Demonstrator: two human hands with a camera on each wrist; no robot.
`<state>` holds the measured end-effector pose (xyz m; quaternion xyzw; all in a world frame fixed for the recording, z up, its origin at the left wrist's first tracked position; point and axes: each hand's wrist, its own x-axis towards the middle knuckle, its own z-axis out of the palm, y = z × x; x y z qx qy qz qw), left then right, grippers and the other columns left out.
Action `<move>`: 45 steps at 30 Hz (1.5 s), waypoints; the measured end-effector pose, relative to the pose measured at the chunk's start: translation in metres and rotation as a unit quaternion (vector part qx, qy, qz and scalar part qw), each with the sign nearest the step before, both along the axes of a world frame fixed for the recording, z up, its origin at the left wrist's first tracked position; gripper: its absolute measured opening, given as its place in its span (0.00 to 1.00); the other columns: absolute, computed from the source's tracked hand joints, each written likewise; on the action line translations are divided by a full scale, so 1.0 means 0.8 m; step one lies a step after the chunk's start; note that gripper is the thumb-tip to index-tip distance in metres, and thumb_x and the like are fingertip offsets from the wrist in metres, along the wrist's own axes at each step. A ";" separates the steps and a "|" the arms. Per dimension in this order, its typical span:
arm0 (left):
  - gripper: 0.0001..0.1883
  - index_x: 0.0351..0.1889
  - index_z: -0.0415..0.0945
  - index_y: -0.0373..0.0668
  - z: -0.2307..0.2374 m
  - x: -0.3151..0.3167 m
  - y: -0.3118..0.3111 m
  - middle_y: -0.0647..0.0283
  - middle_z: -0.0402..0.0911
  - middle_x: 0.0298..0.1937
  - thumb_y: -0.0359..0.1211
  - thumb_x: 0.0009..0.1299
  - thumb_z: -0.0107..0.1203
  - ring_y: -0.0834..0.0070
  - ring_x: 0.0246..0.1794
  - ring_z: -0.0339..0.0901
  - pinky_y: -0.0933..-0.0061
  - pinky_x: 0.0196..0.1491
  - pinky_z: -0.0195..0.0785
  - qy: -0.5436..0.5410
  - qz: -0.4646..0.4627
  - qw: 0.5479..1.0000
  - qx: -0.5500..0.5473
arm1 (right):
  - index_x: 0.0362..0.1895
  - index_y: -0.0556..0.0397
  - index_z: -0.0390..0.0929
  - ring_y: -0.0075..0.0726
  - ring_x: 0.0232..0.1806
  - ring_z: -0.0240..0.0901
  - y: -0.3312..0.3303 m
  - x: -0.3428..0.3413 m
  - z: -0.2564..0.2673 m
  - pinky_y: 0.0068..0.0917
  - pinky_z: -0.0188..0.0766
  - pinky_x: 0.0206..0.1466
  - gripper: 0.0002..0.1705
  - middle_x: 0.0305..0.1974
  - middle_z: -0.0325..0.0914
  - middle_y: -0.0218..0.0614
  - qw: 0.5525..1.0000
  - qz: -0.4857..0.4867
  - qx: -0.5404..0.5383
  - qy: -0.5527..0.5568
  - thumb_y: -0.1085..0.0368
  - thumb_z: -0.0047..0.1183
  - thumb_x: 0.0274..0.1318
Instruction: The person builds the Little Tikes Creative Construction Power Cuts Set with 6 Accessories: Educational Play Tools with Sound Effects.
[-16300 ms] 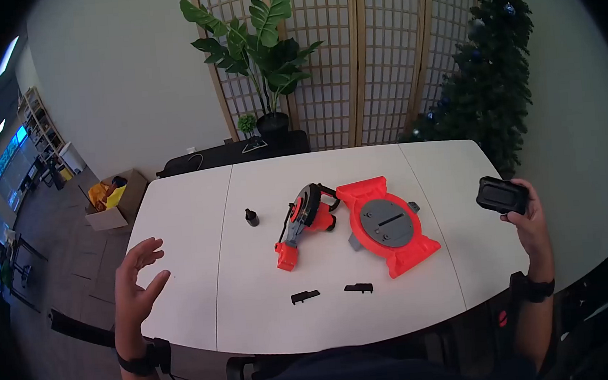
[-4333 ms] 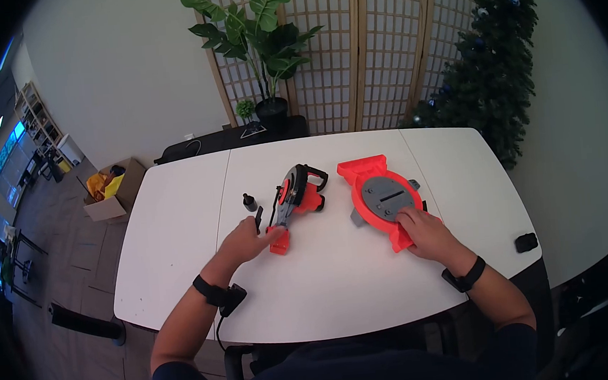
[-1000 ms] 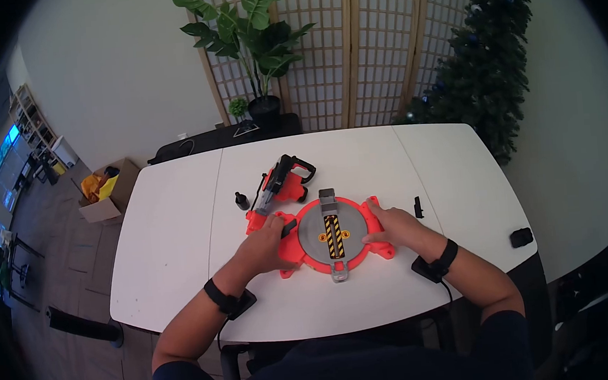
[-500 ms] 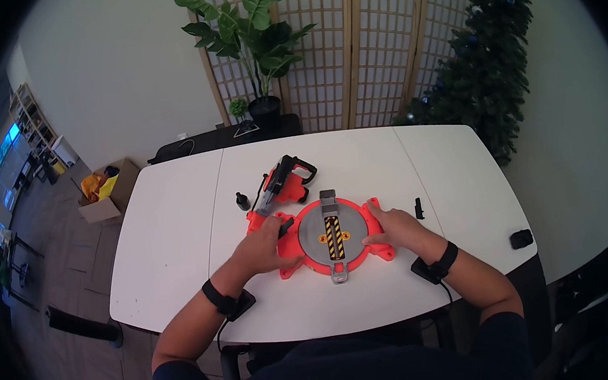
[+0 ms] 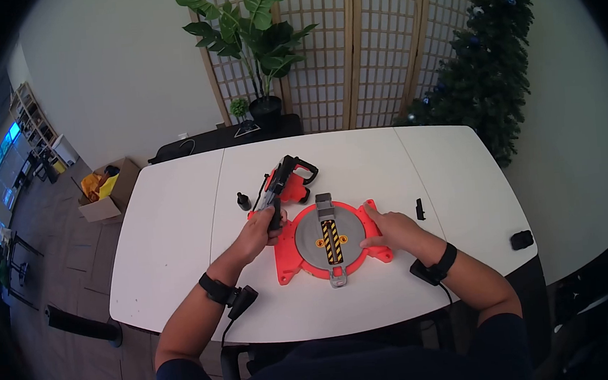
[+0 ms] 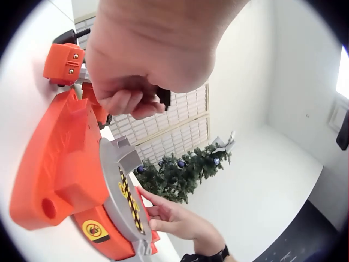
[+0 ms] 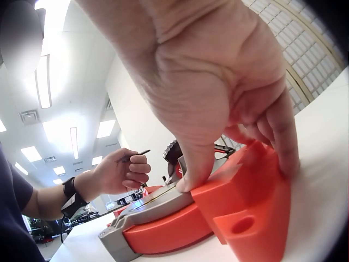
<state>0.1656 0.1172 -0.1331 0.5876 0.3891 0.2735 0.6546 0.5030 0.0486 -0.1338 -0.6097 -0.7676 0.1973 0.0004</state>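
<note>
In the head view a red toy miter saw base (image 5: 288,259) lies face up, its round grey turntable (image 5: 311,241) crossed by a yellow-and-black striped strip. My right hand (image 5: 398,230) grips the base's right wing, thumb on the turntable's edge and fingers over the far side. Just above the left wing, my left hand (image 5: 256,235) holds a small black plastic piece (image 5: 275,215) in curled fingers; most of it is hidden in the left wrist view. Behind that hand lies the red and black saw arm (image 5: 291,184) with its loop handle, overlapped by the hand.
A small black bottle (image 5: 243,201) stands left of the saw arm. Another black plastic piece (image 5: 420,209) lies to the right of the base. At the table's right edge rests a black case (image 5: 521,240). A cardboard box (image 5: 112,198) sits on the floor at left.
The base, earlier grey underside up, now lies turned over and nearer. My left hand has lifted off its left wing with the black piece. The black case went from my right hand to the table.
</note>
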 end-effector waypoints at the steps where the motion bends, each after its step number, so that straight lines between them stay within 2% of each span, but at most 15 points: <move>1: 0.22 0.37 0.70 0.46 0.004 -0.001 -0.001 0.73 0.65 0.29 0.45 0.84 0.28 0.83 0.25 0.57 0.78 0.28 0.54 -0.011 -0.021 1.000 -0.017 | 0.76 0.61 0.50 0.50 0.34 0.80 0.000 0.000 -0.001 0.40 0.76 0.40 0.63 0.29 0.80 0.49 1.000 0.000 0.000 0.000 0.33 0.65 0.51; 6: 0.20 0.42 0.73 0.43 0.009 0.010 -0.009 0.71 0.73 0.30 0.46 0.85 0.34 0.85 0.28 0.69 0.80 0.29 0.65 0.029 -0.004 0.999 0.037 | 0.76 0.57 0.53 0.54 0.38 0.82 -0.006 -0.002 0.012 0.39 0.77 0.43 0.60 0.36 0.82 0.55 1.000 -0.011 -0.017 0.001 0.33 0.64 0.53; 10: 0.14 0.46 0.74 0.40 0.015 0.011 -0.014 0.67 0.83 0.34 0.40 0.83 0.43 0.84 0.35 0.79 0.80 0.34 0.75 0.092 0.005 0.994 0.062 | 0.76 0.53 0.56 0.49 0.39 0.82 0.011 0.038 -0.013 0.40 0.77 0.45 0.53 0.39 0.83 0.51 0.999 0.000 0.005 0.038 0.37 0.63 0.56; 12: 0.12 0.45 0.74 0.39 0.018 0.007 -0.015 0.66 0.84 0.36 0.39 0.82 0.47 0.83 0.35 0.80 0.78 0.34 0.74 0.130 0.005 0.989 0.077 | 0.73 0.50 0.63 0.48 0.44 0.83 0.022 0.066 -0.016 0.39 0.78 0.50 0.47 0.46 0.83 0.50 0.985 -0.063 -0.024 0.161 0.40 0.64 0.56; 13: 0.11 0.45 0.73 0.39 0.019 0.006 -0.015 0.66 0.86 0.37 0.37 0.81 0.50 0.83 0.36 0.81 0.77 0.33 0.74 0.167 0.003 0.982 0.092 | 0.73 0.50 0.63 0.48 0.44 0.83 0.024 0.077 -0.012 0.39 0.78 0.50 0.47 0.46 0.83 0.50 0.985 -0.063 -0.025 0.161 0.40 0.64 0.56; 18: 0.09 0.45 0.74 0.39 0.023 -0.006 -0.013 0.67 0.86 0.36 0.36 0.79 0.53 0.83 0.33 0.80 0.76 0.33 0.74 0.192 0.008 0.971 0.141 | 0.66 0.54 0.70 0.42 0.45 0.83 0.028 0.125 -0.004 0.35 0.78 0.52 0.45 0.50 0.81 0.51 0.982 -0.167 0.016 -0.083 0.44 0.70 0.49; 21: 0.09 0.45 0.77 0.38 0.023 -0.010 -0.008 0.66 0.85 0.35 0.35 0.78 0.55 0.83 0.33 0.80 0.77 0.32 0.74 0.238 0.010 0.957 0.164 | 0.64 0.57 0.71 0.41 0.38 0.84 0.037 0.157 -0.038 0.34 0.79 0.47 0.45 0.45 0.83 0.48 0.962 -0.180 0.045 -0.202 0.47 0.71 0.47; 24: 0.10 0.47 0.80 0.37 0.026 -0.009 -0.010 0.65 0.84 0.35 0.34 0.77 0.56 0.82 0.33 0.80 0.78 0.33 0.75 0.269 0.021 0.945 0.183 | 0.62 0.59 0.71 0.40 0.29 0.84 0.032 0.154 -0.021 0.34 0.80 0.43 0.44 0.38 0.83 0.45 0.967 -0.204 -0.041 -0.144 0.50 0.71 0.44; 27: 0.11 0.48 0.80 0.36 0.037 0.000 -0.019 0.64 0.84 0.36 0.33 0.75 0.58 0.80 0.34 0.80 0.77 0.33 0.77 0.271 0.013 0.942 0.197 | 0.59 0.58 0.73 0.39 0.23 0.81 0.036 0.166 -0.041 0.34 0.79 0.37 0.40 0.34 0.83 0.44 0.971 -0.191 -0.011 -0.145 0.51 0.71 0.44; 28: 0.11 0.49 0.80 0.35 0.040 0.002 -0.021 0.63 0.84 0.36 0.33 0.75 0.59 0.80 0.34 0.80 0.77 0.33 0.77 0.279 -0.001 0.940 0.197 | 0.59 0.58 0.73 0.39 0.23 0.81 0.035 0.164 -0.040 0.34 0.79 0.37 0.40 0.34 0.83 0.44 0.971 -0.191 -0.012 -0.145 0.51 0.71 0.44; 30: 0.10 0.48 0.81 0.36 0.026 0.002 -0.018 0.64 0.84 0.37 0.32 0.74 0.60 0.79 0.35 0.81 0.76 0.35 0.77 0.276 -0.016 0.935 0.220 | 0.51 0.54 0.78 0.49 0.46 0.83 0.032 0.163 -0.037 0.40 0.79 0.49 0.33 0.43 0.84 0.46 0.975 -0.206 -0.004 -0.087 0.49 0.72 0.43; 34: 0.08 0.45 0.83 0.40 0.014 0.008 -0.017 0.65 0.85 0.37 0.31 0.70 0.64 0.78 0.38 0.81 0.74 0.42 0.75 0.280 -0.069 0.922 0.260 | 0.50 0.52 0.78 0.47 0.45 0.83 0.027 0.143 -0.014 0.39 0.78 0.49 0.30 0.43 0.84 0.43 0.968 -0.236 -0.049 -0.066 0.54 0.71 0.44; 36: 0.08 0.43 0.83 0.40 0.017 0.013 -0.022 0.65 0.85 0.37 0.31 0.69 0.65 0.77 0.38 0.81 0.73 0.43 0.74 0.279 -0.075 0.926 0.243 | 0.50 0.54 0.77 0.42 0.30 0.82 0.032 0.154 -0.039 0.35 0.78 0.41 0.28 0.35 0.84 0.41 0.976 -0.198 0.061 -0.064 0.57 0.69 0.46; 43: 0.09 0.37 0.82 0.40 0.016 0.019 -0.029 0.64 0.83 0.36 0.34 0.65 0.69 0.71 0.37 0.80 0.71 0.42 0.72 0.293 -0.074 0.903 0.305 | 0.41 0.52 0.84 0.44 0.38 0.83 0.046 0.164 -0.060 0.37 0.79 0.44 0.20 0.37 0.86 0.38 0.980 -0.171 0.073 -0.069 0.56 0.69 0.44; 45: 0.10 0.38 0.81 0.40 0.016 0.019 -0.030 0.64 0.82 0.36 0.34 0.65 0.69 0.72 0.37 0.79 0.71 0.42 0.72 0.306 -0.070 0.899 0.306 | 0.34 0.51 0.86 0.45 0.42 0.83 0.040 0.144 -0.038 0.39 0.79 0.45 0.11 0.36 0.86 0.39 0.977 -0.187 0.044 -0.088 0.60 0.66 0.44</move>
